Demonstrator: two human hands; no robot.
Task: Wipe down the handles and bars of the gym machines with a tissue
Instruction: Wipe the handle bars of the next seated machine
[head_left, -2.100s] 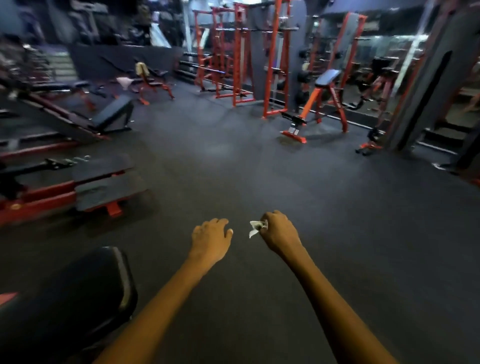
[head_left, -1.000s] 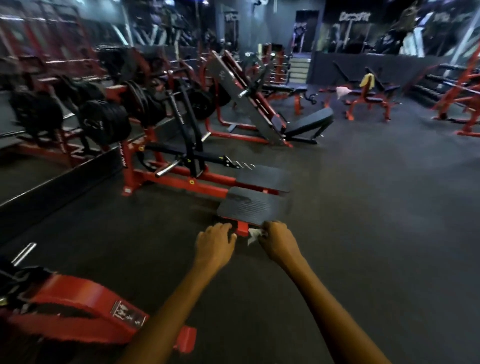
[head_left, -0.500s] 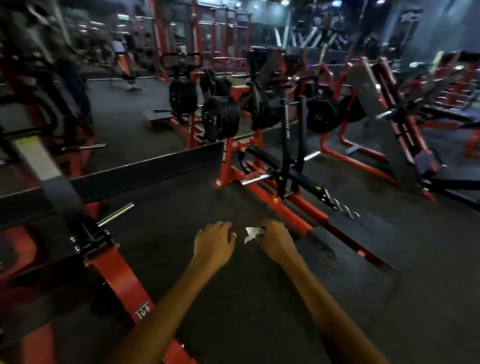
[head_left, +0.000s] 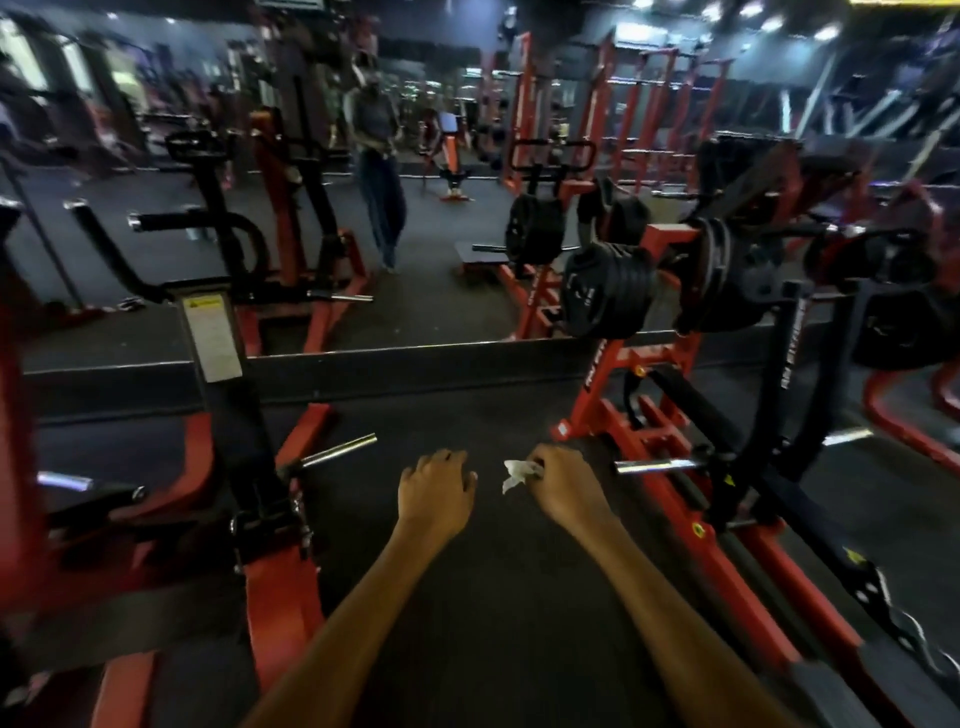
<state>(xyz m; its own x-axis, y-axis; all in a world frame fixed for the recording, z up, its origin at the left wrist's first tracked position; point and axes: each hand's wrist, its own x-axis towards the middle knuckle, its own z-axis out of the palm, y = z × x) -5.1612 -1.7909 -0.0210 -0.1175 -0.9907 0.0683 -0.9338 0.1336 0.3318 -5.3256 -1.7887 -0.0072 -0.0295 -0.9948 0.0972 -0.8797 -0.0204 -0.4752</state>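
Observation:
My right hand (head_left: 563, 491) is closed around a small crumpled white tissue (head_left: 516, 473) that sticks out to its left. My left hand (head_left: 434, 491) hangs beside it with curled fingers and holds nothing. Both arms reach forward over the dark floor, touching no machine. A red and black machine (head_left: 249, 415) with a chrome bar (head_left: 340, 451) stands to the left of my hands. Another red machine (head_left: 691, 415) with a chrome bar (head_left: 657, 465) and black weight plates (head_left: 605, 296) stands to the right.
A wall mirror (head_left: 415, 208) ahead reflects the machines and a standing person (head_left: 376, 171). A low black ledge (head_left: 415, 371) runs under it. Dark rubber floor (head_left: 467, 597) lies between the two machines. Red racks (head_left: 649, 104) show at the back right.
The view has swung left, from open floor to the mirror wall and the two red machines. My hands keep the same pose, with the tissue still in my right hand.

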